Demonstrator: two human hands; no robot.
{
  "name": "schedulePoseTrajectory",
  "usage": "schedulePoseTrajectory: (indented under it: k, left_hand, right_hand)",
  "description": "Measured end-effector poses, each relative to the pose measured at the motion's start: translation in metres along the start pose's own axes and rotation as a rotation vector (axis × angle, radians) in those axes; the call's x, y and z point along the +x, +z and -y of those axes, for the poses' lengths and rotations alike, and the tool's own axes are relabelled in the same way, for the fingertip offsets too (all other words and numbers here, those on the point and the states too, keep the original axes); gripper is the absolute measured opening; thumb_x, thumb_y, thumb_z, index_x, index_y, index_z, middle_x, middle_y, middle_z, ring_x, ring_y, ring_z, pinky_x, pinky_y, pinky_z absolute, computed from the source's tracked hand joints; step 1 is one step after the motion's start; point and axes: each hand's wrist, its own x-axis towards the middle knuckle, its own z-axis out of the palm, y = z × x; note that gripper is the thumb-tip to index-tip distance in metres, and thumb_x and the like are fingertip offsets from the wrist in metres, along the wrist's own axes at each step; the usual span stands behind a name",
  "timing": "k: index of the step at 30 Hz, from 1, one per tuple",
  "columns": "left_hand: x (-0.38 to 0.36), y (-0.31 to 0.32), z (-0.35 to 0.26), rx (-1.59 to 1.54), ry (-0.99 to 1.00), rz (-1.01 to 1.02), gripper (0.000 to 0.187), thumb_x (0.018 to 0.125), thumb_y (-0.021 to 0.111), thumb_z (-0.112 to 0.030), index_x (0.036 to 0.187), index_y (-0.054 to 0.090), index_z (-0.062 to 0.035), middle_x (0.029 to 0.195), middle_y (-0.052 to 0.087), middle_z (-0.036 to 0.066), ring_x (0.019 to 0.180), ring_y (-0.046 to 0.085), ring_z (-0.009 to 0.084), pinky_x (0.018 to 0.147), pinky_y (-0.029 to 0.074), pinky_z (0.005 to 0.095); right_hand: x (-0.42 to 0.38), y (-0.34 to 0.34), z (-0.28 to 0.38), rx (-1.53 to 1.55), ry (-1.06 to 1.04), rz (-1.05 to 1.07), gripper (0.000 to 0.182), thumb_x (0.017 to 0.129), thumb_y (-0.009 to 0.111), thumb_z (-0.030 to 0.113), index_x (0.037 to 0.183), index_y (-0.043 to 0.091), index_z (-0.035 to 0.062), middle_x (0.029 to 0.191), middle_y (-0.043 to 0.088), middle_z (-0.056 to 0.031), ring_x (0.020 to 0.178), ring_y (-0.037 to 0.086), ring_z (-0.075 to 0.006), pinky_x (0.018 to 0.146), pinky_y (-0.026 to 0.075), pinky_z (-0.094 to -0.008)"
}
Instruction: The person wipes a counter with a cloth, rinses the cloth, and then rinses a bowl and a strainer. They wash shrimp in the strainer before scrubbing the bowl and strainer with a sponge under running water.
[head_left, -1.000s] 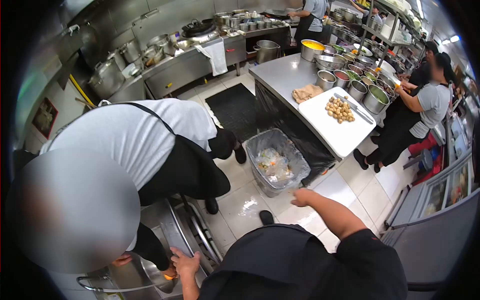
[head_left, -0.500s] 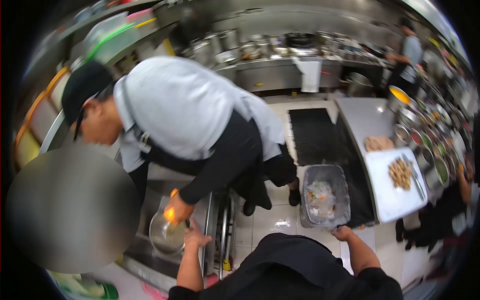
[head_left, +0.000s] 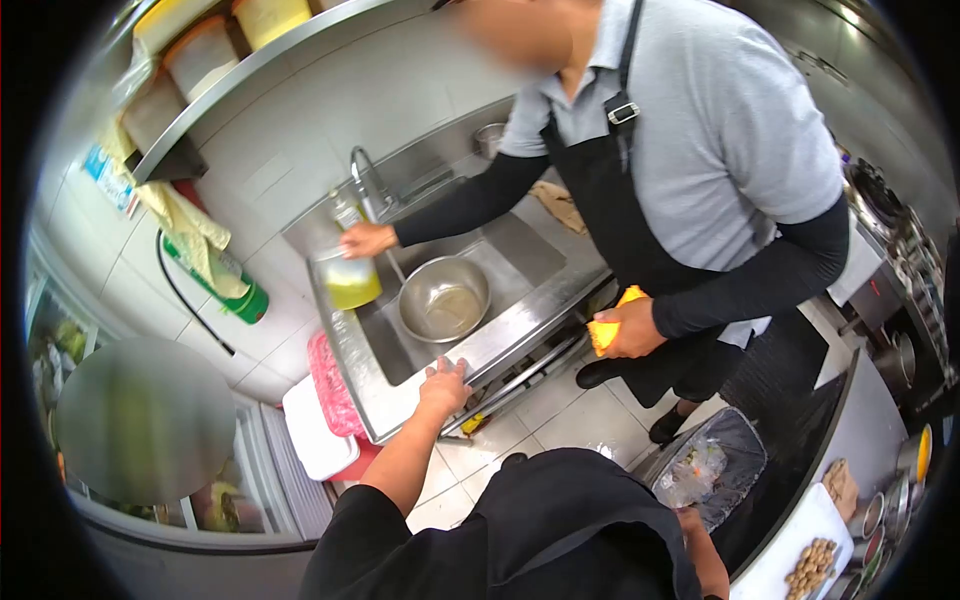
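Observation:
My left hand [head_left: 445, 387] lies on the front edge of the steel sink [head_left: 510, 340], fingers spread. A steel pan [head_left: 443, 300] rests in the basin just beyond it, some cloudy liquid in its bottom. My right hand [head_left: 690, 521] is at the near rim of a lined waste bin [head_left: 738, 470] and looks closed on it; my apron and the angle partly hide its fingers. A co-worker's hand [head_left: 368, 240] is on a tub of yellow-green liquid [head_left: 352, 287] at the sink's left. The co-worker's other hand [head_left: 635, 328] grips an orange-yellow sponge or cloth [head_left: 603, 335].
A faucet [head_left: 368, 178] rises behind the basin. The co-worker [head_left: 730, 130] stands at the sink's right end. A glass-door fridge [head_left: 265, 470] is at left, near a pink bag [head_left: 335, 385]. At lower right, a white cutting board [head_left: 825, 525] holds small brown pieces.
My view has swung left toward the sink. My left hand has left the pan handle area for the sink's edge. The co-worker has straightened up and reached to the tub, sponge hand away from the pan.

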Motion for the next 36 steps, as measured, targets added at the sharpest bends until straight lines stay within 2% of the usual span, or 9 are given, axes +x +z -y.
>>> schedulePoseTrajectory:
  k: [2,8,9,15,18,21,30,33,36]
  left_hand:
    - [-0.008,0.012,0.012,-0.02,-0.019,-0.004,0.07,0.09,0.063,-0.034,0.151,0.031,-0.0255,0.16,0.017,0.018,0.141,0.027,0.0465,0.11,0.039,0.0476]
    - [-0.025,0.02,0.014,-0.01,-0.041,-0.024,0.073,0.09,0.063,-0.033,0.153,0.026,-0.0237,0.16,0.015,0.016,0.143,0.024,0.0467,0.111,0.038,0.0473]
    - [-0.028,0.015,0.011,-0.018,-0.049,0.003,0.074,0.09,0.063,-0.034,0.153,0.026,-0.023,0.161,0.014,0.016,0.143,0.023,0.0464,0.111,0.038,0.0474]
    - [-0.033,0.007,0.006,-0.005,-0.051,0.019,0.074,0.09,0.063,-0.035,0.153,0.026,-0.0227,0.16,0.014,0.016,0.143,0.024,0.0462,0.11,0.038,0.0475]
    - [-0.031,0.01,0.008,-0.007,-0.043,0.012,0.075,0.09,0.064,-0.036,0.153,0.026,-0.0229,0.161,0.014,0.016,0.142,0.024,0.0464,0.11,0.038,0.0472]
    - [-0.029,0.01,0.01,-0.012,-0.044,0.004,0.075,0.089,0.064,-0.036,0.153,0.026,-0.0238,0.161,0.014,0.016,0.142,0.025,0.0466,0.111,0.038,0.0468]
    - [-0.027,0.012,0.013,0.003,-0.053,0.014,0.077,0.088,0.063,-0.04,0.153,0.026,-0.0261,0.161,0.013,0.015,0.143,0.025,0.0442,0.111,0.037,0.0466]
    - [-0.029,0.013,0.012,-0.027,-0.072,0.012,0.077,0.089,0.064,-0.04,0.154,0.024,-0.0265,0.162,0.011,0.013,0.145,0.021,0.042,0.112,0.036,0.046]
    - [-0.034,0.007,0.007,-0.021,-0.09,0.022,0.079,0.089,0.064,-0.04,0.155,0.022,-0.0271,0.163,0.011,0.012,0.146,0.02,0.0407,0.112,0.036,0.0453]
  right_hand:
    - [-0.001,-0.029,0.039,-0.002,0.277,0.128,0.045,0.089,0.053,0.042,0.093,0.073,0.0024,0.1,0.071,-0.0178,0.095,0.068,-0.034,0.09,0.049,-0.0395]
    - [0.078,-0.015,0.044,-0.345,-0.229,0.224,0.048,0.092,0.046,0.042,0.102,0.07,0.0018,0.108,0.067,-0.0238,0.106,0.062,-0.0406,0.096,0.045,-0.0458]
    - [0.089,0.001,0.044,-0.038,-0.02,0.141,0.047,0.089,0.06,0.043,0.101,0.072,-0.0007,0.1,0.072,-0.0192,0.102,0.067,-0.0315,0.091,0.049,-0.0389]
    - [0.075,0.004,0.1,-0.026,-0.071,0.155,0.05,0.09,0.059,0.046,0.109,0.07,0.0012,0.111,0.068,-0.0222,0.109,0.064,-0.0323,0.096,0.048,-0.0378]
    - [0.076,0.004,0.098,-0.077,-0.134,0.116,0.044,0.089,0.059,0.042,0.108,0.07,0.0029,0.107,0.068,-0.0224,0.106,0.065,-0.0311,0.094,0.048,-0.039]
    - [0.101,0.014,0.056,-0.128,-0.457,0.12,0.042,0.089,0.059,0.04,0.105,0.07,0.0022,0.103,0.069,-0.0218,0.098,0.067,-0.0317,0.088,0.051,-0.0392]
    - [0.127,0.016,0.076,0.308,0.01,0.198,0.04,0.091,0.064,0.035,0.105,0.069,-0.002,0.087,0.071,-0.0157,0.079,0.067,-0.0218,0.075,0.053,-0.0373]
    - [0.107,-0.013,0.13,0.101,-0.046,0.238,0.042,0.088,0.062,0.039,0.108,0.071,0.0037,0.105,0.07,-0.0199,0.103,0.067,-0.0313,0.091,0.049,-0.0392]
    - [0.104,-0.026,0.166,0.051,-0.079,0.286,0.044,0.088,0.063,0.04,0.11,0.07,0.0033,0.105,0.07,-0.0194,0.103,0.066,-0.0319,0.092,0.049,-0.0386]
